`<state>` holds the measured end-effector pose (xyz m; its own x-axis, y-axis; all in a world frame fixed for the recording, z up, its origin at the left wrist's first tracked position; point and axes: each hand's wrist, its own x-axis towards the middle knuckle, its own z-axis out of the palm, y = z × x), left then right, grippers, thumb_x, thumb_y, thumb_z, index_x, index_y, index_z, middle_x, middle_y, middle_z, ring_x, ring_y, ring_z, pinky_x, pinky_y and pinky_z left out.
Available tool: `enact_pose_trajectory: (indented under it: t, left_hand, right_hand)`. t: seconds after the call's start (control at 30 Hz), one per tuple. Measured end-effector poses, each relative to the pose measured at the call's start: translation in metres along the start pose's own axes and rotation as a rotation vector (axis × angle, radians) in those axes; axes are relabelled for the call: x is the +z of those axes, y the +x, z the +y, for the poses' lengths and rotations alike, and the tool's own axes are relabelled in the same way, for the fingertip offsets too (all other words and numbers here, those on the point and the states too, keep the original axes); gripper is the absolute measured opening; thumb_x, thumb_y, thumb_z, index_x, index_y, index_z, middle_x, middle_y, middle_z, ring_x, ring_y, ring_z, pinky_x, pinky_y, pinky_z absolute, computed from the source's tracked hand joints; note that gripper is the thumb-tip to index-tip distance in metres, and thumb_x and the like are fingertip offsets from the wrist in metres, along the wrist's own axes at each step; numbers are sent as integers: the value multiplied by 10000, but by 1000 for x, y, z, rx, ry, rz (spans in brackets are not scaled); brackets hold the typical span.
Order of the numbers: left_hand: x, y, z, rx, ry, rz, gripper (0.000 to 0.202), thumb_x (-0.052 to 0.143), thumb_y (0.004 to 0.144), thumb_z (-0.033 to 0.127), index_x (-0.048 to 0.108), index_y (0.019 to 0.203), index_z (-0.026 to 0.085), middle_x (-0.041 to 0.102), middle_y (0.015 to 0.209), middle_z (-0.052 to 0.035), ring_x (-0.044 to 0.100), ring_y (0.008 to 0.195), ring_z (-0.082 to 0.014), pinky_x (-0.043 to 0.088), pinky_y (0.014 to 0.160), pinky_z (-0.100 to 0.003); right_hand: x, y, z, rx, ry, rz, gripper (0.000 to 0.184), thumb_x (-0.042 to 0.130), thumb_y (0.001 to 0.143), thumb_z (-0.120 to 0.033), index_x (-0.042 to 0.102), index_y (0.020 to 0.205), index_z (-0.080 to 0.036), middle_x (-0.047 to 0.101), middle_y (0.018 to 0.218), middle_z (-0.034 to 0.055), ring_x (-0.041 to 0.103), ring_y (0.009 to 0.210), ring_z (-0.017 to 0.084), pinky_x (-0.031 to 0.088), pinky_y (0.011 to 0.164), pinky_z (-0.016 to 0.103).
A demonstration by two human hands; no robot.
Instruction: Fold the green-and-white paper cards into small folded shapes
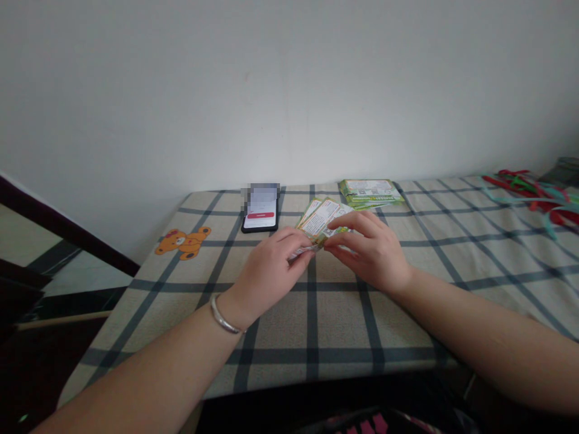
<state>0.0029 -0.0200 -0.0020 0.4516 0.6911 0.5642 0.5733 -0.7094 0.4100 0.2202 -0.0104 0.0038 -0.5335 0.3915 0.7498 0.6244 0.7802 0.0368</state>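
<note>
Printed cards [322, 218] sit fanned above the checked cloth [283, 319], perhaps so each shows. My left hand [270, 265] pinches their near end, likely for steadiness; my right hand [375, 250] curls narrowly against them, whether gripping I cannot tell.

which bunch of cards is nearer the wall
The stacked cards, lying flat beyond the right hand; the fanned cards are spread closer in, between that and the left hand.

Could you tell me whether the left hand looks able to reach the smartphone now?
Probably yes: the smartphone lies just beyond the left hand with nothing between them, though that hand holds fanned printed cards.
</note>
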Motion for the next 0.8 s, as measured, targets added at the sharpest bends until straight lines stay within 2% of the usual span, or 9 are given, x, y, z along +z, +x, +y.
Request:
enact_pose_trajectory:
  t: [0.2,0.43,0.8]
  left_hand:
    - [-1,1,1,-3,-46,-2,74,598,861,116,616,895,179,643,988,-43,605,945,-163,514,862,-336]
    - [-2,1,2,21,-54,4,78,615,854,108,604,811,173,636,926,-20,603,902,-137,504,810,-283]
    - [-1,-2,3,103,10,6,75,600,872,138,626,811,173,642,987,-39,613,920,-155,517,823,-319]
  right_hand:
    - [0,0,-2,26,-12,16,46,642,864,-248,686,875,-243,653,1087,59,576,927,199,487,793,351]
    - [-1,0,-2,14,-6,36,48,652,856,-246,695,875,-241,656,1069,59,571,902,195,485,773,345]
    - [2,0,-1,-9,62,28,36,682,830,-243,701,858,-256,677,1043,40,579,1001,216,491,857,390]
